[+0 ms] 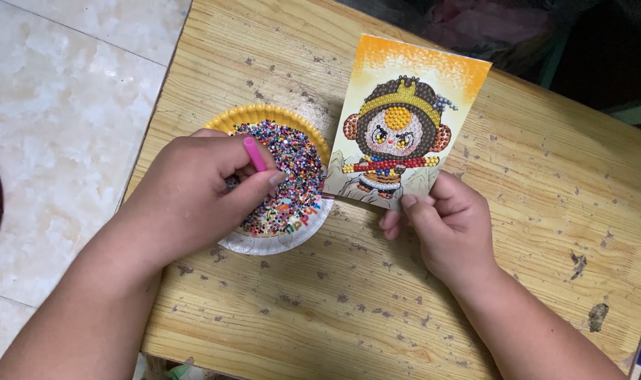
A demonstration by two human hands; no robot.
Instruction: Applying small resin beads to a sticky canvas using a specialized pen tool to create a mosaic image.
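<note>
Gripping a pink pen tool (254, 154) in the left hand (194, 193) — fingers curled, tip reaching toward the card's lower left edge. Pinching the bottom edge of a bead-art card (405, 119) with the right hand (447, 225), tilting it up. Sitting beneath the left hand — a paper plate (264, 243) of mixed beads (292, 176). Resting all on a worn wooden table (545, 176).

The single head-worn camera looked steeply down, close over the wooden table (376, 281), tiled floor (60, 105) at frame left.
</note>
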